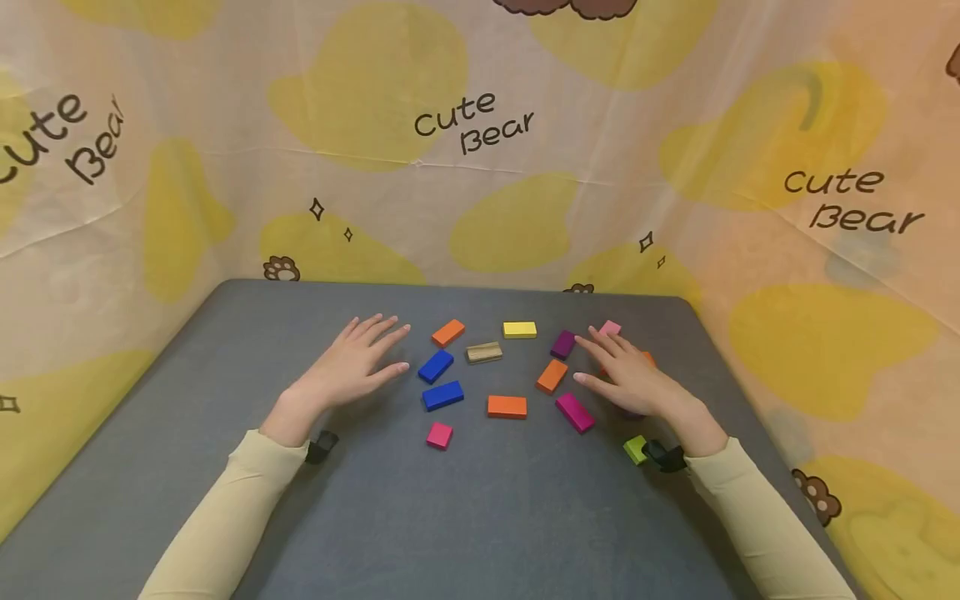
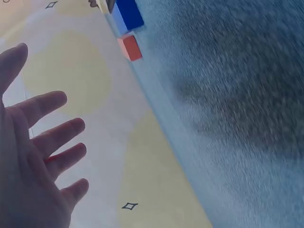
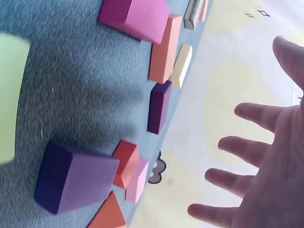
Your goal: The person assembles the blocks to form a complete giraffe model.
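My left hand hovers over the left of the table with fingers spread, holding nothing. Nearest to it are two blue blocks and an orange block. On the other side, my right hand, also spread and holding nothing, hangs over several blocks and partly hides them. By its fingertips lie a dark purple block and a pink block. A magenta block lies just left of this hand, and a light green block sits below the wrist. The right wrist view shows another purple block under the hand.
Between the hands lie a yellow block, a wood-coloured grooved block, an orange block and a small pinkish-red block. The grey table is bordered by a printed cloth at the back and sides.
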`<state>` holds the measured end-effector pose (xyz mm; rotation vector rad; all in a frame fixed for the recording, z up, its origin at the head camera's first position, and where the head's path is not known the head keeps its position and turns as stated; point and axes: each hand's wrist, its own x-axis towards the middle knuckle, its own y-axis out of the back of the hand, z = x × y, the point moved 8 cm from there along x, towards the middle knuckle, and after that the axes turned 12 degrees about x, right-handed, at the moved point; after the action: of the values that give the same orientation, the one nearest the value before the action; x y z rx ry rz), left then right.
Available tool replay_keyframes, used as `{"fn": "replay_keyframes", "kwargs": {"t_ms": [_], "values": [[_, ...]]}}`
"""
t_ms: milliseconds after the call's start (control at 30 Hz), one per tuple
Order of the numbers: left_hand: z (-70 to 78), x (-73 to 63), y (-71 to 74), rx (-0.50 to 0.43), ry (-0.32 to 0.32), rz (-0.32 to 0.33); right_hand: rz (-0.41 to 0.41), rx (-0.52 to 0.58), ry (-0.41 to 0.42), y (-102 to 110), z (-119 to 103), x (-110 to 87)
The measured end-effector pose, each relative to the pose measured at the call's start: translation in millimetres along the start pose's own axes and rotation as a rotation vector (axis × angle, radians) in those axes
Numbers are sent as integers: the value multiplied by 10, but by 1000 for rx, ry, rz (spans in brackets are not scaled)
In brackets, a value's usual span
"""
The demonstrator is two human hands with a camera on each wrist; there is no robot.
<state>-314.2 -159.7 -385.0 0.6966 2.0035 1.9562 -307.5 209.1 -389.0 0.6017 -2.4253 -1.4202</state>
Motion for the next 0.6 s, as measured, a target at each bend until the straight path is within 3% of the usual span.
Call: {"fn": "replay_keyframes", "kwargs": {"t_ms": [300, 600], "values": [[259, 92, 47, -25, -92, 94, 23, 61, 76, -72, -140, 68], [554, 209, -42, -82, -140, 76, 20, 108, 61, -189, -234, 106]]}}
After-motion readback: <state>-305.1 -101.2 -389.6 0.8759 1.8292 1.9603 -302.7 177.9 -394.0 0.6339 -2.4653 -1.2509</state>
